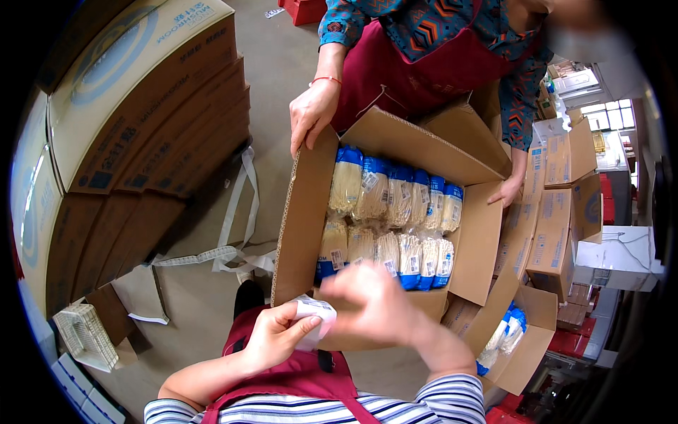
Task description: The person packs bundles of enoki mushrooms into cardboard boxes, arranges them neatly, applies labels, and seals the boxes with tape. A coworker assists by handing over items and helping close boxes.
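Observation:
My left hand holds a roll of white labels between thumb and fingers, at the near left corner of a large cardboard box. Blurred, my right hand hangs over the near side of that box, just right of the roll; whether it has a label on its fingers cannot be told. Inside the box lie two rows of bagged enoki mushrooms with blue-ended packs, several bearing small printed labels. A co-worker's hand grips the far left flap, and their other hand touches the right side.
Stacked mushroom cartons rise at the left. White strapping and a white plastic basket lie on the floor. To the right stand more cartons and an open box with enoki packs. The co-worker stands opposite, in a dark red apron.

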`<state>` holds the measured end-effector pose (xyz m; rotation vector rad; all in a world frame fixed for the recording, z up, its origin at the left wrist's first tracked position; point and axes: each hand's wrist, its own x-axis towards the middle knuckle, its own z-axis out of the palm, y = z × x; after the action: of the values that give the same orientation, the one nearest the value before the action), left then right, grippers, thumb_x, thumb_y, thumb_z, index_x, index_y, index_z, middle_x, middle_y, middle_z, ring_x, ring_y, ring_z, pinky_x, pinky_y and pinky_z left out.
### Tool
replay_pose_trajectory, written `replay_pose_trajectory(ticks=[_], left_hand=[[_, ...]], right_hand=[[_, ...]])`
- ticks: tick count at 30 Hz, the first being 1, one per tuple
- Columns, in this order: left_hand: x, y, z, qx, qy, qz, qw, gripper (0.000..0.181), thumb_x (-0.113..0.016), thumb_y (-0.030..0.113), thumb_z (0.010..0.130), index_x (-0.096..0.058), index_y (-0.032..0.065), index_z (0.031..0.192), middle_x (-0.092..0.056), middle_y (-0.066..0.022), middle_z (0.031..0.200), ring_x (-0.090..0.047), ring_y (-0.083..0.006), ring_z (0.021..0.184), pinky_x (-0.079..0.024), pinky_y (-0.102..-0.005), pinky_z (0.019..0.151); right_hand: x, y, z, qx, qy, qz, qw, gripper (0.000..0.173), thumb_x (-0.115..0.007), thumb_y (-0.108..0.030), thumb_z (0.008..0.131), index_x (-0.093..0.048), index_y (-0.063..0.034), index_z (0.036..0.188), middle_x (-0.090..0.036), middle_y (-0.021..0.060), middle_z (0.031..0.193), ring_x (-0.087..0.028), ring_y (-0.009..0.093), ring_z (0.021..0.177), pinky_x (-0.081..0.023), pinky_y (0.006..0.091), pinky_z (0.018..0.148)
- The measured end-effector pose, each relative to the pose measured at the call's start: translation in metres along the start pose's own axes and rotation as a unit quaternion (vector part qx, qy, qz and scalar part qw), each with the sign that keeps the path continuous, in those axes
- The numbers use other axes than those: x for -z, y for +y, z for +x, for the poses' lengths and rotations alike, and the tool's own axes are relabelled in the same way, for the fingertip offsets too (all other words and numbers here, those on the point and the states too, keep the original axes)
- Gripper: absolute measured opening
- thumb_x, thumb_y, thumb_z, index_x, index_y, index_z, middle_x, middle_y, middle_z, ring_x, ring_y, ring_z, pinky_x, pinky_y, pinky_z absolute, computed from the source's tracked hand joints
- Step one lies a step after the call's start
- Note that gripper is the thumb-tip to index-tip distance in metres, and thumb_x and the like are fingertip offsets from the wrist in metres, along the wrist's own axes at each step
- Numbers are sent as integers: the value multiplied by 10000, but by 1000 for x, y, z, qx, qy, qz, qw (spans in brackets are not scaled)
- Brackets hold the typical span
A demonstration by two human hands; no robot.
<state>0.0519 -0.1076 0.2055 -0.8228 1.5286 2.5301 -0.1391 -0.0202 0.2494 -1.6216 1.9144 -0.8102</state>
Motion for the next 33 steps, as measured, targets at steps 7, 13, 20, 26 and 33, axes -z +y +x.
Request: replay_pose_trajectory(ticks=[7,13,20,26,33], left_hand=[[7,4,-5,92,-94,-47,990,267,-440,-54,903,-487,-26,1165,-610,-98,1058,-602,-140,960,-467,-286,886],[21,2,-29,113,-208,2,972,270,-570,255,913,-607,27,1055,-656,-47,938,-596,-119,871,-459,-263,816],[62,30,-74,-130,-251,195,939,189,-623,222,871,-613,33,860,-616,-104,774,-610,-236,720,-460,-342,618],[121,65,-135,-106,-144,112,978,236,-660,177,843,-590,-17,957,-588,-125,903,-580,-225,855,-451,-325,752],[131,51,-159,-357,206,283,866,224,-704,3,726,-646,26,941,-616,-96,848,-612,-229,780,-485,-301,690]], right_hand=[[-13,131,50,-94,274,-317,903,65,-657,-92,715,-663,-68,655,-628,52,702,-538,193,664,-396,355,670],[-69,202,59,-141,84,-382,909,169,-622,-230,768,-698,-86,810,-642,75,831,-584,274,860,-391,380,806],[-55,-63,12,84,-49,241,966,361,-575,-369,869,-600,-44,1024,-608,108,1034,-559,278,988,-405,387,877],[-88,-122,16,-24,-194,427,883,155,-647,-151,850,-592,-19,912,-562,61,889,-538,165,814,-436,284,739],[-140,-186,36,-59,89,338,935,110,-641,16,814,-595,43,910,-569,89,1019,-585,75,720,-481,206,616]])
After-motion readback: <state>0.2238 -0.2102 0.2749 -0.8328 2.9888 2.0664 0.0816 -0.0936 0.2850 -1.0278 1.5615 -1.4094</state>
